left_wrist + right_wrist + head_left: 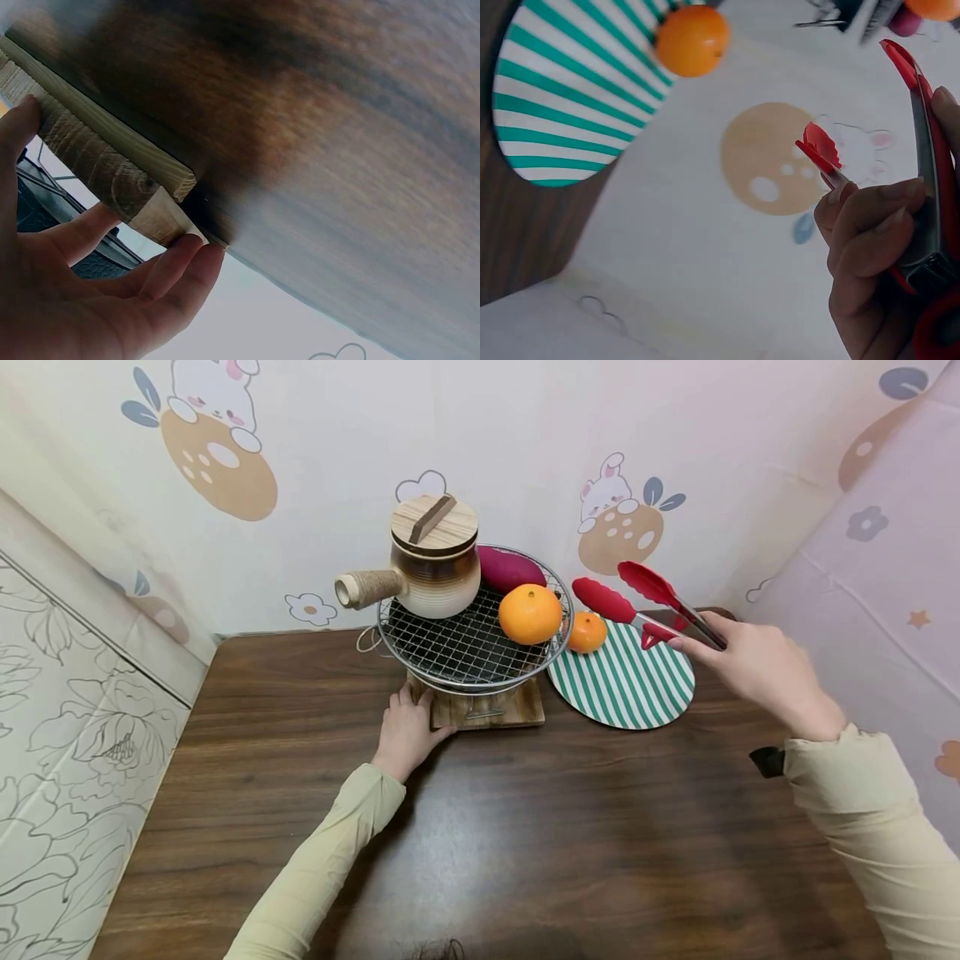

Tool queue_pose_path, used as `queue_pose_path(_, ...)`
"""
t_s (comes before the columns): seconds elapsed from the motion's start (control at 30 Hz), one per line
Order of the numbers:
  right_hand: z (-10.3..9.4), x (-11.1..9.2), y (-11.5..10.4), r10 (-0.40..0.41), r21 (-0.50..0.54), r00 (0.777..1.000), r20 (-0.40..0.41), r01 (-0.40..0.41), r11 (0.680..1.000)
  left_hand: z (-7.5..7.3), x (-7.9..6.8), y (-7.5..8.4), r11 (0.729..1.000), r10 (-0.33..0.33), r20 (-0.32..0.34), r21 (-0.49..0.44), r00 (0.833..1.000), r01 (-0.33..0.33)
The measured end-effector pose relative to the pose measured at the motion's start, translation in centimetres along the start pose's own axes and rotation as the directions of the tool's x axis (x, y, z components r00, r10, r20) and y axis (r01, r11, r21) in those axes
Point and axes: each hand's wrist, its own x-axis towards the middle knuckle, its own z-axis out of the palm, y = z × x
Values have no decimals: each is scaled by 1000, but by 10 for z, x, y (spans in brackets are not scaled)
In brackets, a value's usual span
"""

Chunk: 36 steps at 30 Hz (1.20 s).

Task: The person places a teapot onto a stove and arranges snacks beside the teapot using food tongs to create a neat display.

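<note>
My right hand [772, 672] holds tongs [606, 602] with red tips, which are spread apart and have nothing between them. The tips hang just above a small orange mandarin [587, 633] on a green-and-white striped round mat [633, 689]. My left hand [407, 735] grips the left front corner of a wooden board [97, 161], thumb on the front edge and fingers along the side. Over the board stands a round wire grill [465, 652]. It bears a brown-and-cream side-handled pot [438, 589], a purple sweet potato [504, 568] and a larger orange mandarin [529, 614].
The pot's wooden lid [450, 527] is on, and its wrapped handle [367, 587] sticks out left past the grill's rim. A dark wooden table [525, 843] extends toward me. Patterned cloth [510, 435] hangs right behind the table and along its right side.
</note>
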Motion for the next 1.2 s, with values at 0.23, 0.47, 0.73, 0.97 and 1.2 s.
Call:
queue_pose_path(0.23, 23, 13, 10, 38, 20, 997, 62, -40, 999, 1, 0, 0, 1000, 10, -20, 8, 1000, -10)
queue_pose_path(0.47, 41, 21, 16, 63, 3, 990, 124, -64, 998, 0, -1, 0, 1000, 13, -21, 4, 1000, -13)
queue_pose_path(0.73, 62, 27, 15, 89, -32, 983, 158, -85, 996, 0, -1, 0, 1000, 11, -18, -3, 1000, -11)
queue_pose_path(0.97, 73, 29, 9, 102, -52, 979, 174, -94, 994, 1, -1, 0, 1000, 11, -24, -11, 1000, -11)
queue_pose_path(1.2, 84, 32, 6, 129, -49, 974, 185, -122, 991, 0, -2, 0, 1000, 15, -35, -12, 999, -15)
